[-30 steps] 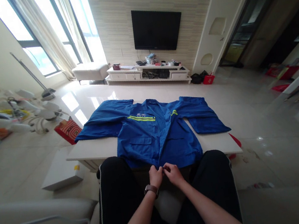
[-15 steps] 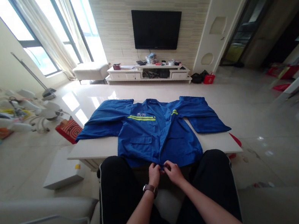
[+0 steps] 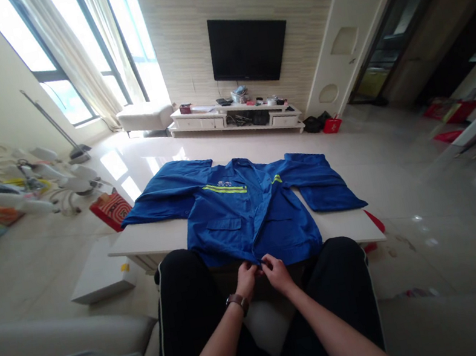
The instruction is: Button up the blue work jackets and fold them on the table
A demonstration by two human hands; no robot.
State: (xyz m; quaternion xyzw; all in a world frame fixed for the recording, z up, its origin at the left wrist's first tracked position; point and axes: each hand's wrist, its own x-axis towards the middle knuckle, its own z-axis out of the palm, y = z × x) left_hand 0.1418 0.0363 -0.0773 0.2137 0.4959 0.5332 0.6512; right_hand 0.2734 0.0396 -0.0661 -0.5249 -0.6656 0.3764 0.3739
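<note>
A blue work jacket [image 3: 244,213] with yellow-green reflective stripes lies spread front up on a white low table [image 3: 152,239], sleeves out to both sides. My left hand [image 3: 247,279], with a watch on the wrist, and my right hand [image 3: 277,272] meet at the middle of the jacket's bottom hem. Both pinch the fabric where the two front edges come together at the table's near edge. My knees in black trousers sit either side of the hands.
A red bag [image 3: 109,208] and a white box [image 3: 101,277] sit on the floor left of the table. Clutter fills the far left. A TV [image 3: 248,48] hangs above a white cabinet [image 3: 234,118] at the far wall. Grey sofa under me.
My hands have stayed pinched together at the hem and edged slightly up toward the table. The jacket has not shifted; the view tilted a little.
</note>
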